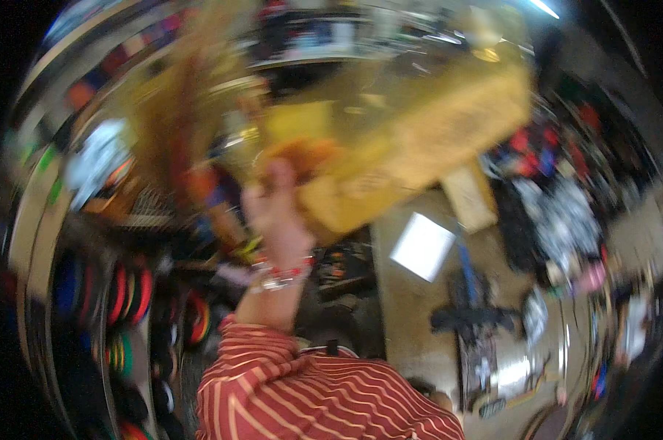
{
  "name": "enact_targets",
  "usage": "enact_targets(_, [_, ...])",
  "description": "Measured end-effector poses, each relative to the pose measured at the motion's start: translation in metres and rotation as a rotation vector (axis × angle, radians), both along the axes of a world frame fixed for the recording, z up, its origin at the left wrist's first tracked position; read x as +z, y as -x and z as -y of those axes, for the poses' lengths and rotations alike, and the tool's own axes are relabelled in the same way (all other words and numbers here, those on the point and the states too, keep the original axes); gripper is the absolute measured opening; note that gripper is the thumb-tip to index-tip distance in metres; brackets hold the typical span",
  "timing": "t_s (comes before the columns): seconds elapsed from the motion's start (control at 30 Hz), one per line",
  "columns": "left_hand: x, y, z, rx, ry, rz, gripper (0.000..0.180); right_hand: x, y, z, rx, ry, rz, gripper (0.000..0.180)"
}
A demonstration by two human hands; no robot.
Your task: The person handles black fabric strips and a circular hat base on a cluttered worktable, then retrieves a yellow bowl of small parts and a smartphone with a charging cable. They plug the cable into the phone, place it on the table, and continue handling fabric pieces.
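Observation:
My left hand (pixel 276 213), with a beaded bracelet at the wrist and a red striped sleeve behind it, is raised in the middle of the view. Its fingers are closed on the near left end of a long tan cardboard box (pixel 434 143), which slants up to the right. Shiny clear plastic film (pixel 390 81) shows over the box. An orange patch (pixel 306 154) and a yellow piece (pixel 295 121) lie beyond my thumb. Motion blur smears this area, so the fingertips are hard to make out. My right hand does not show.
A tan worktable (pixel 412 323) on the right bears a white sheet (pixel 423 246), a black cross-shaped tool (pixel 470 315) and a small box (pixel 469 196). Rolls of coloured tape or ribbon (pixel 130 293) fill shelves at left. Bags and clutter (pixel 558 213) crowd the far right.

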State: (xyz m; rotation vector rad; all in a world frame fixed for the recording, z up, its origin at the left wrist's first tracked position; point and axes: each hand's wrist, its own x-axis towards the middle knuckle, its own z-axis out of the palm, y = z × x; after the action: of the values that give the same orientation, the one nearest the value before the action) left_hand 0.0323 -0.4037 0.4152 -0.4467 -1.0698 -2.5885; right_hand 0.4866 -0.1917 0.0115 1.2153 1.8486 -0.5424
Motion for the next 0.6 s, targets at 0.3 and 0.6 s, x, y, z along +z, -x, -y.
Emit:
enact_targets(0.3, [0.050,-0.028,0.169,0.307,-0.181,-0.133,0.039,-0.003,0.045,-0.022,0.202,-0.100,0.032,0.065])
enact_targets(0.6, [0.051,0.044,0.296,1.432,0.175,-0.277,0.041,-0.002,0.020,-0.005,0.192,-0.055,0.110,0.064])
